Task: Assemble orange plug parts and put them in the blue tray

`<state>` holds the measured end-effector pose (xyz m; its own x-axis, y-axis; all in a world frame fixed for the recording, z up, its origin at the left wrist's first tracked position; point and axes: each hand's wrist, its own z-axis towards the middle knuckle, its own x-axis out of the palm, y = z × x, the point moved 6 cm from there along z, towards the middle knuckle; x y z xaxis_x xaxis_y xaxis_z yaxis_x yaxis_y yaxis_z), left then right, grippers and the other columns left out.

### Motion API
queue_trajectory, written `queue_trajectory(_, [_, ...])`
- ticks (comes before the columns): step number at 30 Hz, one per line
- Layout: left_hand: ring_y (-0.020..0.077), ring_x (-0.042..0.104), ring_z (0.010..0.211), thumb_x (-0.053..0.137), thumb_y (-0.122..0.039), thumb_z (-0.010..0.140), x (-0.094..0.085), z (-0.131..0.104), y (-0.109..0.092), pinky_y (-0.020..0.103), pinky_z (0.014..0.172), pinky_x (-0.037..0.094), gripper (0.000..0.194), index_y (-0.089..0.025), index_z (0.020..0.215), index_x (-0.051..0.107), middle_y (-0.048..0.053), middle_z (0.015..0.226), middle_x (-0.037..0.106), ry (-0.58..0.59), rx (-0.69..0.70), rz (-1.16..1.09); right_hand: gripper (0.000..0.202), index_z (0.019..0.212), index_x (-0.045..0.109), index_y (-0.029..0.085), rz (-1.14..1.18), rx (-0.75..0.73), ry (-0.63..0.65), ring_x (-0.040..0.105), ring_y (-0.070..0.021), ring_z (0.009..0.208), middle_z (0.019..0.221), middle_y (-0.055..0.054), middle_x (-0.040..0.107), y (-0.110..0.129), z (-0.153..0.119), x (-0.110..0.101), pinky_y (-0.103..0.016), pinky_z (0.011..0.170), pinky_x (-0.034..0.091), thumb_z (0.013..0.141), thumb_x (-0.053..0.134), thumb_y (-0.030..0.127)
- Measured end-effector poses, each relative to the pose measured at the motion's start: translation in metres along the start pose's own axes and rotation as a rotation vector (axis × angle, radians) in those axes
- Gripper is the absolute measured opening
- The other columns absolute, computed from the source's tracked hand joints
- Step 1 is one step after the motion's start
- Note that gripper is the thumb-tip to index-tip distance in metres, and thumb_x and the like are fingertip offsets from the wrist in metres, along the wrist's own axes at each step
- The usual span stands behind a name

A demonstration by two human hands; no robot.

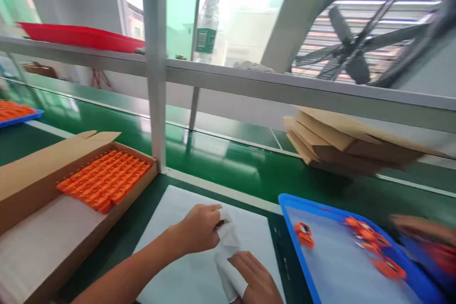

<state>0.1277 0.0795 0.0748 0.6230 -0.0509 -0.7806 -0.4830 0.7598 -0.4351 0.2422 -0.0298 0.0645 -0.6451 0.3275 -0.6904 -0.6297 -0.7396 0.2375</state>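
My left hand (199, 228) is closed, its fingers pinching the upper end of a crumpled white cloth (228, 235). A small dark spot shows beside those fingertips; what it belongs to is hidden. Just below and to the right, my right hand (256, 278) wraps its fingers round the lower part of the same cloth. Both hands are over a white sheet (192, 266) lying on the dark green table. To the right, a blue tray (295, 256) holds several orange parts (304, 234).
At left, an open cardboard box (135, 194) holds rows of orange parts (107, 175). A metal post (156, 104) rises behind the sheet, supporting a shelf rail (249, 78). Cardboard pieces (342, 137) are stacked back right. Another person's blurred hand (423, 230) is beside the tray.
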Motion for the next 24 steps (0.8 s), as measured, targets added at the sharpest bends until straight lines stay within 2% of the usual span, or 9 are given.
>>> queue_trajectory(3, [0.0132, 0.046, 0.056, 0.049, -0.011, 0.085, 0.032, -0.001, 0.012, 0.027, 0.054, 0.030, 0.020, -0.020, 0.067, 0.052, 0.000, 0.065, 0.056, 0.082, 0.022, -0.148, 0.019, 0.087, 0.064, 0.021, -0.139, 0.171, 0.221, 0.057, -0.0170, 0.064, 0.072, -0.003, 0.064, 0.002, -0.015, -0.009, -0.028, 0.059, 0.047, 0.096, 0.049, 0.013])
queue_trajectory(6, [0.0139, 0.041, 0.058, 0.047, -0.016, 0.085, 0.073, -0.011, 0.034, 0.028, 0.056, 0.026, 0.025, -0.021, 0.062, 0.038, -0.002, 0.063, 0.050, 0.353, -0.133, -0.196, 0.022, 0.084, 0.065, 0.019, -0.308, 0.353, 0.268, 0.054, -0.0183, 0.063, 0.069, -0.004, 0.062, -0.018, -0.039, -0.042, -0.030, 0.060, 0.045, 0.090, 0.047, 0.007])
queue_trajectory(8, [0.0147, 0.040, 0.059, 0.043, -0.016, 0.084, 0.089, -0.020, 0.042, 0.029, 0.058, 0.025, 0.024, -0.021, 0.062, 0.034, -0.002, 0.064, 0.048, 0.450, -0.174, -0.216, 0.026, 0.094, 0.068, 0.018, -0.398, 0.494, 0.238, 0.059, -0.0213, 0.071, 0.077, -0.008, 0.066, -0.040, -0.055, -0.074, -0.033, 0.065, 0.048, 0.088, 0.046, 0.007])
queue_trajectory(10, [0.0158, 0.043, 0.060, 0.042, -0.016, 0.080, 0.099, -0.027, 0.045, 0.029, 0.060, 0.026, 0.020, -0.022, 0.064, 0.033, -0.001, 0.065, 0.050, 0.520, -0.186, -0.253, 0.033, 0.114, 0.067, 0.019, -0.451, 0.645, 0.181, 0.064, -0.0233, 0.085, 0.095, -0.010, 0.070, -0.066, -0.066, -0.105, -0.035, 0.076, 0.053, 0.092, 0.045, 0.009])
queue_trajectory(13, [0.0184, 0.051, 0.065, 0.042, -0.014, 0.075, 0.107, -0.032, 0.047, 0.029, 0.063, 0.030, 0.014, -0.022, 0.065, 0.037, 0.000, 0.069, 0.056, 0.573, -0.174, -0.242, 0.040, 0.132, 0.059, 0.017, -0.492, 0.866, 0.142, 0.066, -0.0242, 0.099, 0.112, -0.012, 0.069, -0.109, -0.076, -0.133, -0.038, 0.088, 0.054, 0.094, 0.047, 0.011])
queue_trajectory(15, [0.0202, 0.055, 0.068, 0.043, -0.011, 0.072, 0.111, -0.033, 0.049, 0.029, 0.065, 0.032, 0.013, -0.022, 0.064, 0.040, 0.002, 0.072, 0.061, 0.586, -0.166, -0.178, 0.039, 0.133, 0.059, 0.012, -0.518, 0.965, 0.143, 0.068, -0.0260, 0.100, 0.112, -0.014, 0.069, -0.132, -0.080, -0.139, -0.039, 0.088, 0.055, 0.095, 0.053, 0.019])
queue_trajectory(19, [0.0227, 0.063, 0.076, 0.043, -0.009, 0.075, 0.116, -0.035, 0.050, 0.029, 0.068, 0.036, 0.016, -0.021, 0.069, 0.051, 0.005, 0.080, 0.068, 0.607, -0.173, -0.122, 0.040, 0.128, 0.063, 0.011, -0.550, 0.991, 0.119, 0.067, -0.0287, 0.113, 0.118, -0.016, 0.070, -0.164, -0.080, -0.131, -0.038, 0.093, 0.053, 0.098, 0.055, 0.036])
queue_trajectory(22, [0.0238, 0.065, 0.078, 0.043, -0.011, 0.082, 0.116, -0.037, 0.047, 0.029, 0.069, 0.038, 0.020, -0.021, 0.070, 0.055, 0.007, 0.084, 0.070, 0.649, -0.176, -0.092, 0.027, 0.107, 0.070, 0.016, -0.546, 1.005, 0.111, 0.073, -0.0204, 0.090, 0.098, -0.009, 0.075, -0.179, -0.080, -0.124, -0.031, 0.078, 0.055, 0.095, 0.059, 0.038])
queue_trajectory(24, [0.0240, 0.066, 0.079, 0.042, -0.011, 0.084, 0.114, -0.037, 0.045, 0.029, 0.069, 0.038, 0.022, -0.021, 0.070, 0.055, 0.007, 0.086, 0.070, 0.653, -0.165, -0.053, 0.020, 0.094, 0.070, 0.017, -0.524, 1.005, 0.107, 0.070, -0.0134, 0.071, 0.084, -0.005, 0.074, -0.184, -0.078, -0.123, -0.025, 0.066, 0.051, 0.095, 0.060, 0.033])
